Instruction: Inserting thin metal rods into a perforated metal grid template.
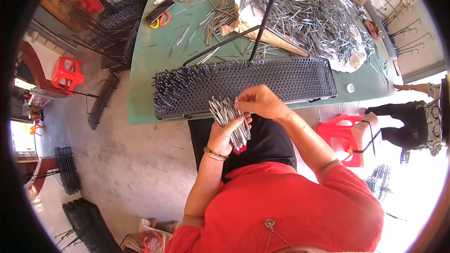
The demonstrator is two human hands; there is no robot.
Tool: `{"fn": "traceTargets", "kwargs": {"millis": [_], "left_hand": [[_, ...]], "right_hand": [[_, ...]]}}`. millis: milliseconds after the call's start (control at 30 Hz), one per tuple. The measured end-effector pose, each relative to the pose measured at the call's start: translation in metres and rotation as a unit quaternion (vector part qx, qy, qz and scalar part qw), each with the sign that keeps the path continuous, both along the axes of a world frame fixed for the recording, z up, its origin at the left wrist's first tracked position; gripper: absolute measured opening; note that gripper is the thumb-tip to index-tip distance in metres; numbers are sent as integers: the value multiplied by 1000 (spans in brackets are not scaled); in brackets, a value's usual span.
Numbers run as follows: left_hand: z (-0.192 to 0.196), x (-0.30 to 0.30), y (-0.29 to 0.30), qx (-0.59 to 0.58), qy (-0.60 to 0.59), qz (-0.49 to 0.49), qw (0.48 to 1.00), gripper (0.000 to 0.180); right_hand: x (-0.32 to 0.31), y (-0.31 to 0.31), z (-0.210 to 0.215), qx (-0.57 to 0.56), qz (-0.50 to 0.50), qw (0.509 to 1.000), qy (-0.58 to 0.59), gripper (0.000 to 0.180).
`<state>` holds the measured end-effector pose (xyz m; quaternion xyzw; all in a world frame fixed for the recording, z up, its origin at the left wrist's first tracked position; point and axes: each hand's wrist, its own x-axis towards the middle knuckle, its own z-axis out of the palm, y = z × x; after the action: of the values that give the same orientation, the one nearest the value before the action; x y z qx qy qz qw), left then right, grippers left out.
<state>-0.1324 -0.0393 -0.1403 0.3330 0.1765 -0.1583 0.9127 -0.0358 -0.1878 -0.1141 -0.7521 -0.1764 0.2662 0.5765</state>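
Note:
My left hand is wrapped around a bundle of thin grey metal rods, held upright in front of my lap. Thumb and fingers of my right hand are pinched together at the bundle's upper right end, on what looks like one of the rods. Just beyond both hands, a long black perforated rack lies along the table's near edge. Its left part is packed with upright dark rods, while the holes farther right show bare. A black bar frame rises from the rack's far side.
A big heap of loose rods lies on wrapping on the green table. At the far left are a phone and orange-handled scissors. Red stools and more racks stand around. Another person is at right.

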Motion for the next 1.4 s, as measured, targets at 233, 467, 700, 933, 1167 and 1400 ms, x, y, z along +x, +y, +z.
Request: {"fn": "traceTargets", "kwargs": {"millis": [233,467,700,933,1167,1400], "left_hand": [[-7,-1,8,-13,46,47,998,20],[-12,-2,5,4,54,0,999,22],[-12,-4,7,25,62,-15,998,23],[-14,-4,8,14,57,-30,998,24],[-6,-4,6,36,60,-19,997,26],[-9,-4,10,12,59,-30,998,28]], "right_hand": [[31,23,21,171,-173,964,-107,16],[67,55,3,100,-221,933,-265,21],[67,60,-9,102,-258,912,-302,18],[68,59,-16,116,-272,901,-316,16],[73,56,-28,167,-264,910,-274,15],[68,53,-17,107,-184,901,-379,18]]}}
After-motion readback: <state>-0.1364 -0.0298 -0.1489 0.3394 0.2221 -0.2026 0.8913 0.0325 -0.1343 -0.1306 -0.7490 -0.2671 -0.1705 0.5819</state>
